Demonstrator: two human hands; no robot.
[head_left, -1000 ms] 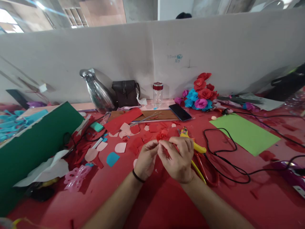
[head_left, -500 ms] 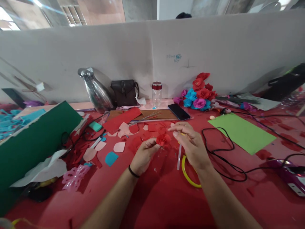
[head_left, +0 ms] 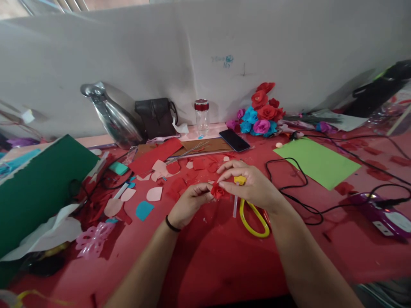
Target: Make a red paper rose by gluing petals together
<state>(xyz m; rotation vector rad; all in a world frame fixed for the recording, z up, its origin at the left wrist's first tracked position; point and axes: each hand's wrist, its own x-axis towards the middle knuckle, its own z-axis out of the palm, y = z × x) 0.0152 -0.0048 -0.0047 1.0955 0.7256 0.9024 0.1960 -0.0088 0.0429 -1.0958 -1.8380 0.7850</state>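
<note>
A small red paper flower point(head_left: 219, 191) is pinched at its left edge between the thumb and fingers of my left hand point(head_left: 189, 203), which has a black band at the wrist. My right hand point(head_left: 248, 184) reaches in from the other side, its thumb and fingertips closed against the flower's upper right petals. Beneath my right hand lies a tool with a yellow loop handle point(head_left: 255, 231), partly hidden. A clear stick point(head_left: 235, 206) lies beside it. Cut petals in red, pink point(head_left: 154, 194) and blue point(head_left: 144, 210) are scattered left of and beyond my hands.
A green board point(head_left: 48, 179) stands at left, near a metal jug point(head_left: 115, 117) and a dark pouch point(head_left: 157, 117). Behind are a glass jar point(head_left: 202, 117), phone point(head_left: 234, 140) and paper flower bunch point(head_left: 265, 113). Black cable point(head_left: 302, 205) and green sheet point(head_left: 317, 162) lie right.
My right hand has moved in from beside the flower, and its fingertips now touch the petals. My left hand keeps its hold. The whole view has tilted downward and shifted slightly right.
</note>
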